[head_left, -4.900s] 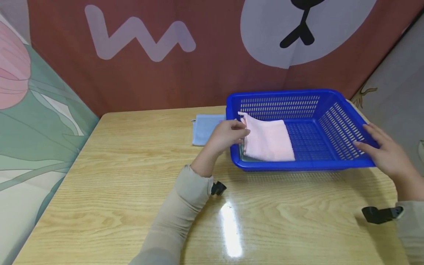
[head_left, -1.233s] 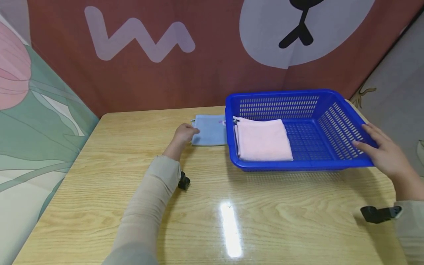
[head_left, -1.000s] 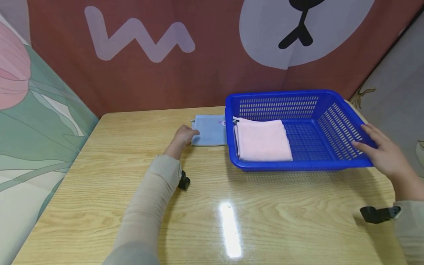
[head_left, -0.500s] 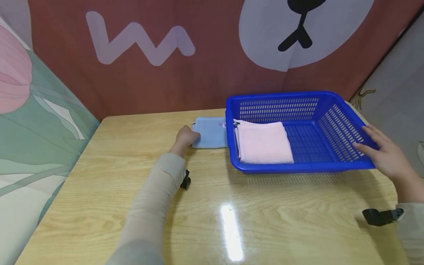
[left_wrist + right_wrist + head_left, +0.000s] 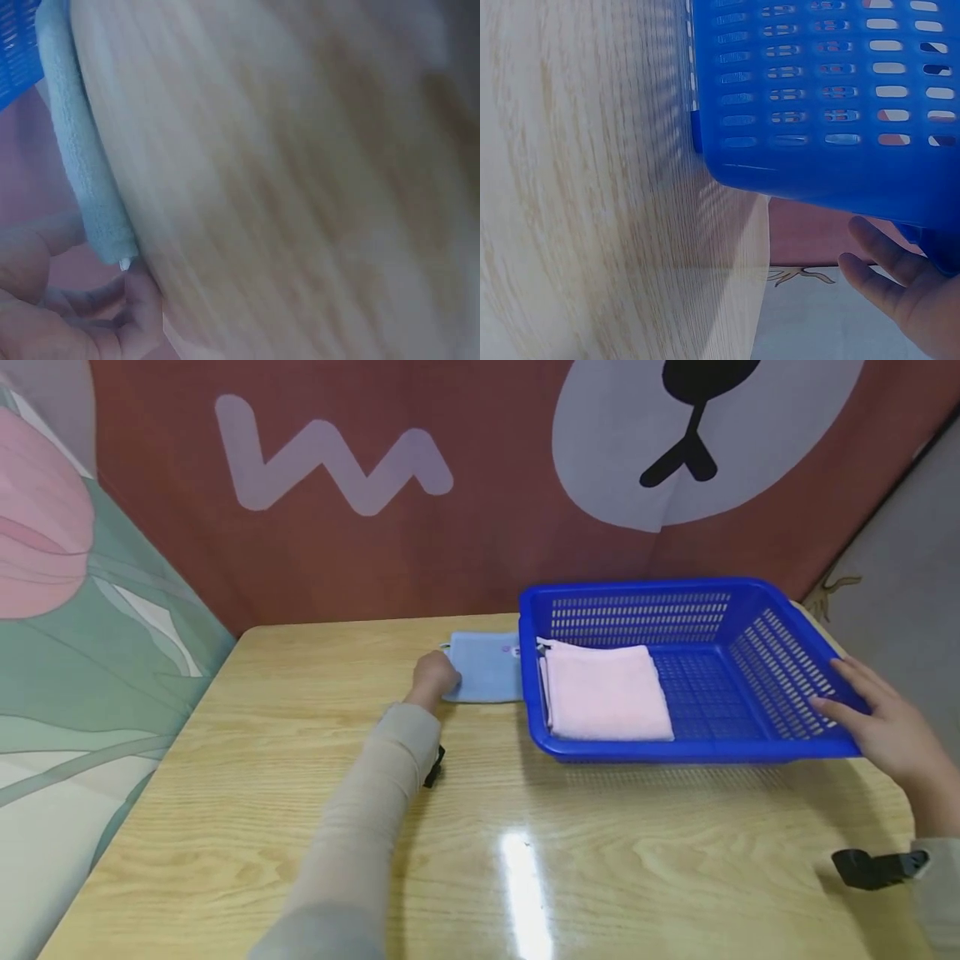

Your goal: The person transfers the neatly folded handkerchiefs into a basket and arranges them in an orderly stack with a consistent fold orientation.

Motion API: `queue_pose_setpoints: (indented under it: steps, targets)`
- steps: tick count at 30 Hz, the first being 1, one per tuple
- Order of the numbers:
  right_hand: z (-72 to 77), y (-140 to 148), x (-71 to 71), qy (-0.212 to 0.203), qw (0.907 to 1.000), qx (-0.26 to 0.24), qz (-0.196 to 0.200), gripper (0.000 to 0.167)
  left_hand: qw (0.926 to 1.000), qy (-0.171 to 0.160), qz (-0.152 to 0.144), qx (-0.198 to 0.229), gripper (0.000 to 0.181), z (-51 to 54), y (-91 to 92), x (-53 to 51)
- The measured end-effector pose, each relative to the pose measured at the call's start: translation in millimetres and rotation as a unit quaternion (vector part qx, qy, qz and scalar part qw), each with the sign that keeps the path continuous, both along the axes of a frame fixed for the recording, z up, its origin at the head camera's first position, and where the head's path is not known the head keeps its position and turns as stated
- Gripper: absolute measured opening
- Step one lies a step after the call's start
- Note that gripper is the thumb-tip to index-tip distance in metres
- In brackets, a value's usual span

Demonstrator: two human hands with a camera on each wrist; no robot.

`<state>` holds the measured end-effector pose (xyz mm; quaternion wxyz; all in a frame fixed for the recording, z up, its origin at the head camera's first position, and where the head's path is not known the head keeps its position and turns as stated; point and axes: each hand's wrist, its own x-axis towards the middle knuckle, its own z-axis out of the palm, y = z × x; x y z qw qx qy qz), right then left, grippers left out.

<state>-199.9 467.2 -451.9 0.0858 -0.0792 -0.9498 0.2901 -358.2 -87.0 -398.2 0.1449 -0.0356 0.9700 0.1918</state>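
Note:
A folded light-blue towel [image 5: 486,667] lies flat on the table, its right edge against the basket. My left hand [image 5: 435,677] is at its left edge; in the left wrist view thumb and fingers [image 5: 139,307] pinch the end of the folded towel [image 5: 82,142]. The blue plastic basket [image 5: 693,752] has a folded pink towel [image 5: 609,693] in its left part, with something darker partly visible beneath its left edge. My right hand [image 5: 888,722] holds the basket's right rim, thumb on the inner side, fingers outside; in the right wrist view its fingers [image 5: 885,289] are beside the basket wall.
The wooden table [image 5: 300,760] runs up to a brown backdrop [image 5: 337,568] with a printed animal muzzle. A printed flower curtain [image 5: 135,635] borders the left side, a grey one [image 5: 900,543] the right. Black camera mounts [image 5: 873,868] sit at both wrists.
My left hand has left the pink towel in the basket, which now lies flatter, and moved left to the blue towel's edge. My right hand stays on the rim. The view tilts slightly.

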Motion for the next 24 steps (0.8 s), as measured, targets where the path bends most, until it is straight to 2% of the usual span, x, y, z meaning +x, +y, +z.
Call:
queue_pose_setpoints:
  steps: [1, 2, 3, 4, 6, 7, 8, 9, 10, 11, 13, 15, 17, 18, 19, 20, 21, 24]
  targets:
    - [2.6, -2, 1.3, 0.002, 1.0000, 0.002, -0.001, 0.067, 0.9999, -0.014, 0.002, 0.001, 0.029, 13.1, 2.7, 10.4]
    - [14.9, -15, 6.6, -0.001, 1.0000, 0.000, 0.002, 0.066, 1.0000, 0.001, 0.002, -0.001, 0.027, 6.0, 1.8, 5.9]
    - [25.5, -26, 10.9, -0.005, 1.0000, -0.002, 0.004, 0.066, 1.0000, 0.007, -0.003, -0.002, 0.026, 9.4, 1.9, 10.8]
    - [30.7, -31, 13.5, -0.004, 1.0000, -0.003, 0.003, 0.065, 0.9996, 0.029, -0.008, -0.004, 0.022, 0.9, 0.6, 6.2]
    - [38.7, -40, 17.6, -0.002, 0.9999, -0.008, 0.007, 0.065, 0.9996, 0.027, -0.008, -0.005, 0.021, -11.6, -0.2, -4.9]
    - [40.7, -42, 18.8, -0.002, 0.9999, -0.007, 0.007, 0.065, 0.9996, 0.026, -0.005, -0.006, 0.020, -24.2, -1.6, -16.4]
    - [39.6, -42, 18.4, -0.001, 0.9999, -0.007, 0.008, 0.065, 0.9997, 0.023, -0.001, -0.009, 0.019, -25.1, 0.1, -18.6]
    - [28.9, -31, 13.8, 0.003, 1.0000, -0.004, 0.006, 0.066, 0.9999, 0.012, -0.002, -0.006, 0.019, -11.4, 2.8, -6.6]
    - [19.1, -22, 9.8, 0.009, 0.9999, -0.002, 0.005, 0.066, 0.9999, 0.009, 0.001, -0.006, 0.019, -13.3, 4.2, -9.7]
    - [13.8, -16, 7.1, 0.011, 0.9999, 0.002, 0.006, 0.067, 0.9999, -0.008, 0.003, -0.007, 0.021, -9.3, 5.9, -7.7]
    - [4.9, -8, 2.5, 0.015, 0.9998, 0.007, 0.006, 0.068, 0.9999, 0.001, -0.004, -0.016, 0.019, -21.2, 5.4, -17.1]
    - [1.1, -4, -0.2, 0.018, 0.9998, 0.006, 0.007, 0.068, 0.9994, 0.020, -0.011, -0.024, 0.018, -46.3, 2.3, -37.6]
    - [-1.4, -2, -0.7, 0.019, 0.9998, 0.005, 0.008, 0.068, 0.9984, 0.038, -0.016, -0.038, 0.017, -76.9, -1.2, -61.2]
    - [-2.0, -1, -0.8, 0.017, 0.9998, 0.006, 0.007, 0.068, 0.9985, 0.033, -0.016, -0.040, 0.017, -81.9, -1.7, -66.1]
    - [-2.5, -1, -1.0, 0.015, 0.9998, 0.008, 0.005, 0.068, 0.9982, 0.038, -0.020, -0.043, 0.017, -83.5, -1.9, -66.6]
    - [-2.8, -1, -1.1, 0.014, 0.9998, 0.010, 0.004, 0.068, 0.9979, 0.041, -0.020, -0.046, 0.017, -79.1, -0.6, -62.4]
    - [-3.0, -1, -1.2, 0.013, 0.9998, 0.011, 0.003, 0.068, 0.9983, 0.032, -0.020, -0.045, 0.018, -68.1, 1.5, -54.0]
    - [-2.4, -1, -1.3, 0.013, 0.9998, 0.014, 0.002, 0.068, 0.9989, 0.008, -0.025, -0.039, 0.020, -16.1, 10.3, -12.6]
